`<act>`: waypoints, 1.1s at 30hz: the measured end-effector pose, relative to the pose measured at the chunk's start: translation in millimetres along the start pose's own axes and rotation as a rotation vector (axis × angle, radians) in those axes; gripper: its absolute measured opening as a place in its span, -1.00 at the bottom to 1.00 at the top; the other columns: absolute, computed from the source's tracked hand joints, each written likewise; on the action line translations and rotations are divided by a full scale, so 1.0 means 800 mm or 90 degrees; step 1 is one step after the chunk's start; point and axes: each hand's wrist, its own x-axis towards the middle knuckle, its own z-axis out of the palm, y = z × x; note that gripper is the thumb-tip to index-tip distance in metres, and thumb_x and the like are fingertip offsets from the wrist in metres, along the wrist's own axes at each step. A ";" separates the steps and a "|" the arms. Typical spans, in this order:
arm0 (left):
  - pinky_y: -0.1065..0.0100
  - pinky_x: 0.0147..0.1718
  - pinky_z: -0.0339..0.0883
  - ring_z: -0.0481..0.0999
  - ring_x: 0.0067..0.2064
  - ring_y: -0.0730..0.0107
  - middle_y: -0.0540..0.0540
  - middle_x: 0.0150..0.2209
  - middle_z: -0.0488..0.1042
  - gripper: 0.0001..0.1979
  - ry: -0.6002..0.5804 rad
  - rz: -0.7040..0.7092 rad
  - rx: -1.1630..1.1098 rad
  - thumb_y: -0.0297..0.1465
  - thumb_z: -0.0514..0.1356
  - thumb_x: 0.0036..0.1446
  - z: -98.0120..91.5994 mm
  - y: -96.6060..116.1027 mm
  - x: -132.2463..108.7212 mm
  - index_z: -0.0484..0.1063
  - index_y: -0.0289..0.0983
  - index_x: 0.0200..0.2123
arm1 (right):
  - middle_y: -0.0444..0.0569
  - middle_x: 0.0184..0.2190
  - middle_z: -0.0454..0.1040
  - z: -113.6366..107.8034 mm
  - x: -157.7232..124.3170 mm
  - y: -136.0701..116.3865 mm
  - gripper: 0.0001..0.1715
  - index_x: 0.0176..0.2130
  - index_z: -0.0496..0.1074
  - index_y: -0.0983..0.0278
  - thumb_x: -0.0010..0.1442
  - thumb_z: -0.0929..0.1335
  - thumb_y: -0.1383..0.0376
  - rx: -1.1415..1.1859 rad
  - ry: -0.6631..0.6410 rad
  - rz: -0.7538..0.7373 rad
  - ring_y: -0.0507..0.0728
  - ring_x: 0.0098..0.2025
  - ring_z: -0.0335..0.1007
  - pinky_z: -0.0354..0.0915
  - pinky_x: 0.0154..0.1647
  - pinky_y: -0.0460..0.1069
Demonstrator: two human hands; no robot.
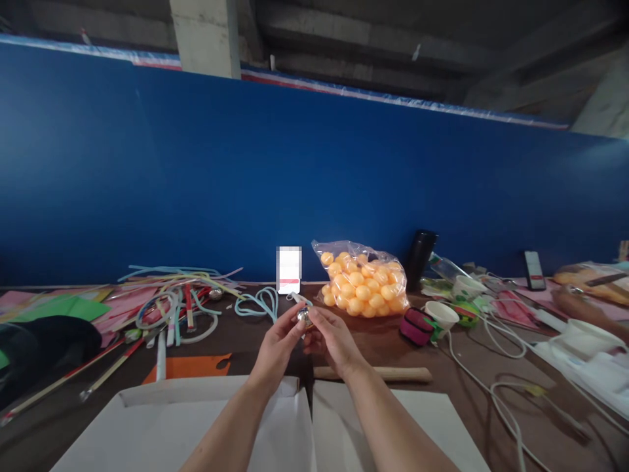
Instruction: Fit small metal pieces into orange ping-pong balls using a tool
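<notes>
A small shiny silver ball [304, 317] is pinched between my two hands at the middle of the view, above the table. My left hand [281, 341] has its thumb and fingers closed on the ball's left side. My right hand [334, 339] grips it from the right, its lower fingers curled beneath. A white cord end [295, 298] shows just behind the fingertips. Beyond my right hand lies a clear bag of orange balls [362, 288]. Under my right wrist a wooden stick [393, 374] rests on the table, beside white card sheets [417, 426].
Coloured tubes [179, 298] and pink and green paper [63, 307] are heaped at left. A phone [289, 272] leans on the blue partition [295, 164]. A black bottle [421, 259], paper cup [442, 316] and white cables [511, 419] lie right. Another person's hand [574, 303] appears far right.
</notes>
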 end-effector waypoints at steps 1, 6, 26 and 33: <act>0.26 -0.03 0.28 0.43 0.03 0.15 -0.18 -0.01 0.50 -0.49 -0.005 0.002 0.006 -0.26 0.31 -0.02 0.000 0.000 0.000 0.43 -0.20 0.04 | -0.10 -0.46 0.45 0.001 0.000 -0.001 -0.52 -0.17 0.47 0.29 0.05 0.42 0.00 -0.003 0.002 -0.004 -0.04 -0.55 0.32 0.35 -0.56 -0.11; 0.28 -0.03 0.27 0.42 0.03 0.16 -0.16 -0.02 0.50 -0.49 -0.010 0.006 0.025 -0.27 0.30 -0.01 -0.002 -0.001 -0.001 0.42 -0.19 0.06 | -0.10 -0.43 0.45 0.003 -0.002 -0.003 -0.54 -0.18 0.48 0.28 0.04 0.42 0.01 -0.015 -0.001 -0.012 -0.03 -0.53 0.32 0.36 -0.54 -0.10; 0.25 -0.07 0.33 0.49 -0.09 0.25 -0.19 -0.07 0.51 -0.58 0.020 -0.014 -0.092 -0.26 0.25 0.06 0.000 0.001 0.000 0.44 -0.24 0.00 | -0.10 -0.53 0.47 0.002 0.001 -0.009 -0.36 -0.10 0.41 0.29 0.12 0.27 -0.16 -0.146 0.078 -0.001 0.00 -0.61 0.35 0.32 -0.59 -0.10; 0.33 -0.21 0.39 0.51 -0.32 0.44 -0.11 -0.28 0.53 -0.66 0.051 -0.046 -0.209 -0.27 0.25 0.07 -0.005 0.001 0.002 0.45 -0.29 -0.09 | -0.09 -0.52 0.49 -0.012 -0.011 -0.038 -0.68 -0.37 0.45 0.26 0.18 0.28 0.08 -0.560 0.137 -0.165 0.04 -0.53 0.37 0.25 -0.51 -0.11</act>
